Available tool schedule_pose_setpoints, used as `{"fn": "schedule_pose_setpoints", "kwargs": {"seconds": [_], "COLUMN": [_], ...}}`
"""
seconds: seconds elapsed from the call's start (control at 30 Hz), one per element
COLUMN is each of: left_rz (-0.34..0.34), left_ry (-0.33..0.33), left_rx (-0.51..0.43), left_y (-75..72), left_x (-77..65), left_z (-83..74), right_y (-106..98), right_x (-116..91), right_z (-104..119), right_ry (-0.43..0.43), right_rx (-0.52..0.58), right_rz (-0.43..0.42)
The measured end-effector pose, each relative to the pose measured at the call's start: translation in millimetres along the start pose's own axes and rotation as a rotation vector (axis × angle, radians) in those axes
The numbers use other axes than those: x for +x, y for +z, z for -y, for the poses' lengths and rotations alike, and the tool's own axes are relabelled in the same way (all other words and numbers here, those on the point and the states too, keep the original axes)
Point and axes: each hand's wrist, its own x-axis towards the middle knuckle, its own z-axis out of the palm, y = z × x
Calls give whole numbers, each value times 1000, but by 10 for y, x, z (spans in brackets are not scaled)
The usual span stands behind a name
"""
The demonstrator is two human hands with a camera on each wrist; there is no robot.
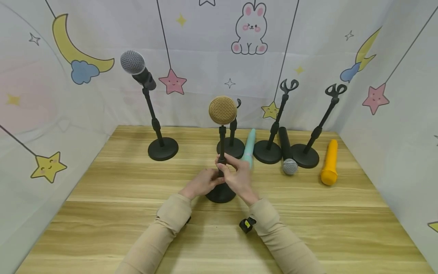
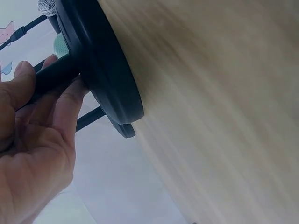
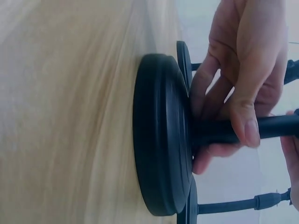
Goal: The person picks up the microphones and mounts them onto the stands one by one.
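A gold-headed microphone (image 1: 222, 110) tops a black desk stand (image 1: 220, 195) that stands upright near the middle of the table. Low on the pole, just above the round base, my left hand (image 1: 202, 182) grips it with thumb and fingers. The left wrist view shows these left-hand fingers (image 2: 65, 105) around the pole close to the base (image 2: 105, 70). Higher up, my right hand (image 1: 237, 176) pinches the stand's collar (image 1: 222, 160) between thumb and fingers. Only a sliver of the right hand shows at the edge of the right wrist view.
A silver-headed microphone (image 1: 132, 62) sits in a stand (image 1: 163, 148) at back left. Behind and right are several stands, including two with bare clips (image 1: 289, 86) (image 1: 336, 90). A mint microphone (image 1: 250, 144), a black one (image 1: 285, 146) and an orange one (image 1: 330, 163) lie on the wooden table (image 1: 102, 213).
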Motion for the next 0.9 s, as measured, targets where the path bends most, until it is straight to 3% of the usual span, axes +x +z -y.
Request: {"fn": "schedule_pose_setpoints", "kwargs": {"seconds": [0.4, 0.9], "left_rz": [-26, -17], "left_ry": [30, -28], "left_rx": [38, 15], "left_y": [-10, 11], "left_x": [-11, -6], "left_z": [-33, -44], "right_y": [36, -9], "right_x": [-33, -40], "right_z": [9, -6], "right_ry": [11, 85], "right_rx": [6, 47], "right_rz": [-55, 43]}}
